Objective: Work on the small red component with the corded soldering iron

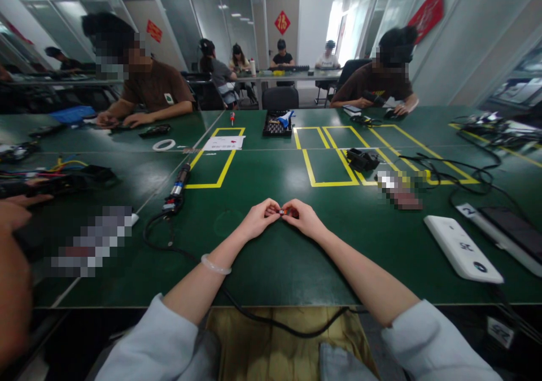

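Observation:
Both my hands meet just above the green table [262, 274], fingertips nearly touching. Between them is a small part with orange and dark bits [283, 212], too small to name. My left hand [261, 218] pinches it from the left, a pale bangle on that wrist. From the other side my right hand [301, 218] closes its fingers on the same part. Left of my hands lies a dark cylindrical device [180, 186] with blue and silver bands and a black cable running toward me.
White power banks [463, 248] lie to the right. A black bracket-like part [363, 160] sits near yellow tape rectangles. Farther back are a black tray [277, 123], a paper sheet [223, 143] and a tape roll [164, 145]. Cables tangle at right. Co-workers sit opposite; another person's arm [14, 268] reaches in at left.

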`<state>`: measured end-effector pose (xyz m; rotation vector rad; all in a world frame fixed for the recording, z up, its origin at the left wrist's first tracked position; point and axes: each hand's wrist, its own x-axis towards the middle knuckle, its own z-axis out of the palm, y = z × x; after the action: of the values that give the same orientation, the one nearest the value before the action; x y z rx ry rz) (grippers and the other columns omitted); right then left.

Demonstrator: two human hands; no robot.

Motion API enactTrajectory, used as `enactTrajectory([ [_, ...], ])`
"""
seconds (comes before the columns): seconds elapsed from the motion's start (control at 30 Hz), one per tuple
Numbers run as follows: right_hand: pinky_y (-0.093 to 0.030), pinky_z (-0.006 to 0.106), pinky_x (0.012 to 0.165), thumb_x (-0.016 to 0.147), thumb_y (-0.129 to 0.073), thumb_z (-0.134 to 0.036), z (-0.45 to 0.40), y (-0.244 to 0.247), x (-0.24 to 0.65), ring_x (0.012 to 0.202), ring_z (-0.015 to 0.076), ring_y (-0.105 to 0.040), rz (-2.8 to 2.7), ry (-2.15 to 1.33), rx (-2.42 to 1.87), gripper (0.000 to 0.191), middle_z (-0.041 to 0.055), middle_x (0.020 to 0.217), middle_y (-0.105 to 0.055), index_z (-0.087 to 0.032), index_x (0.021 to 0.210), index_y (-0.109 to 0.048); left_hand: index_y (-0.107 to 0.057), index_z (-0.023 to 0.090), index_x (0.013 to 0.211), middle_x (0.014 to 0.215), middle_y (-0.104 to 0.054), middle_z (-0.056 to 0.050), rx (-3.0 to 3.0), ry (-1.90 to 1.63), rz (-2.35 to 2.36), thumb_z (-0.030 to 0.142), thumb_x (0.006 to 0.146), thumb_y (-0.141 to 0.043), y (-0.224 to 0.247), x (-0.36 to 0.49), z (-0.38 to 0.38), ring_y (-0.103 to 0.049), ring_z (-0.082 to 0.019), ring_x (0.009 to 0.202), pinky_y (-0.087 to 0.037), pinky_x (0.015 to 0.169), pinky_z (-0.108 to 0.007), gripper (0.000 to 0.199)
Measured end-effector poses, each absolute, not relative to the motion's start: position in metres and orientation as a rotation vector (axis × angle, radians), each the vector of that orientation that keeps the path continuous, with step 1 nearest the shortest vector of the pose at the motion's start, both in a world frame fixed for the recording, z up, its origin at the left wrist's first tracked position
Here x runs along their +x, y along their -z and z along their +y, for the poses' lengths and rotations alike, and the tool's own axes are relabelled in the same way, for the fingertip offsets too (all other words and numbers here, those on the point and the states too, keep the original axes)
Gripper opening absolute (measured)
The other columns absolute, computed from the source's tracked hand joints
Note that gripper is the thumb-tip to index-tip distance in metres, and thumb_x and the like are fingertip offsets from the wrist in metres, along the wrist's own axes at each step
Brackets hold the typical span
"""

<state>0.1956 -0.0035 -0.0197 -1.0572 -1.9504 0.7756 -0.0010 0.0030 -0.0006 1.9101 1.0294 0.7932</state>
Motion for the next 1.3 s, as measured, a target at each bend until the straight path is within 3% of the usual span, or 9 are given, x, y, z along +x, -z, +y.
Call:
enactTrajectory([
  [0.2,-0.045,0.024,0.067,0.081,-0.061,-0.018,-0.003,0.022,0.196,0.068,0.0109,-0.054,-1.959,-0.769,-1.030,0.017,0.0009,0.086,-0.060,-0.018,0.098,-0.060,-0.059,0.017,0.097,0.094,-0.065,-0.004,1.916,-0.786,1.027,0.032,0.084,-0.061,0.001,-0.003,0.004,-0.063,-0.015,0.085,-0.050,0.080,-0.029,0.020],
  [0.47,-0.042,0.023,0.064,0.088,-0.057,-0.027,-0.003,0.022,0.197,0.066,0.0111,-0.052,-1.942,-0.800,-1.026,0.013,0.0005,0.081,-0.063,-0.017,0.095,-0.062,-0.058,0.018,0.103,0.095,-0.068,-0.005,1.930,-0.796,1.018,0.036,0.088,-0.056,-0.001,-0.002,0.001,-0.064,-0.016,0.088,-0.050,0.081,-0.029,0.023],
  [0.97,-0.044,0.023,0.066,0.091,-0.052,-0.032,-0.003,0.019,0.198,0.067,0.0119,-0.058,-1.859,-0.957,-1.070,0.021,0.0010,0.075,-0.066,-0.016,0.088,-0.064,-0.058,0.025,0.105,0.092,-0.068,0.000,2.280,-0.696,1.170,0.030,0.089,-0.055,-0.005,-0.001,-0.006,-0.065,-0.016,0.085,-0.046,0.076,-0.025,0.017],
  [1.13,-0.045,0.024,0.064,0.086,-0.060,-0.036,-0.002,0.023,0.197,0.066,0.0111,-0.056,-1.795,-1.020,-0.998,0.024,0.0008,0.081,-0.065,-0.018,0.100,-0.059,-0.058,0.024,0.103,0.093,-0.068,-0.001,2.237,-0.719,1.164,0.032,0.090,-0.053,-0.007,-0.002,-0.006,-0.065,-0.017,0.084,-0.047,0.076,-0.025,0.016],
  [1.3,-0.043,0.023,0.063,0.082,-0.062,-0.030,-0.002,0.023,0.197,0.063,0.0102,-0.052,-1.845,-0.996,-0.972,0.018,-0.0004,0.080,-0.062,-0.018,0.095,-0.058,-0.058,0.023,0.102,0.092,-0.068,-0.002,2.233,-0.708,1.151,0.035,0.091,-0.052,-0.007,-0.003,-0.005,-0.065,-0.017,0.083,-0.047,0.075,-0.026,0.017],
])
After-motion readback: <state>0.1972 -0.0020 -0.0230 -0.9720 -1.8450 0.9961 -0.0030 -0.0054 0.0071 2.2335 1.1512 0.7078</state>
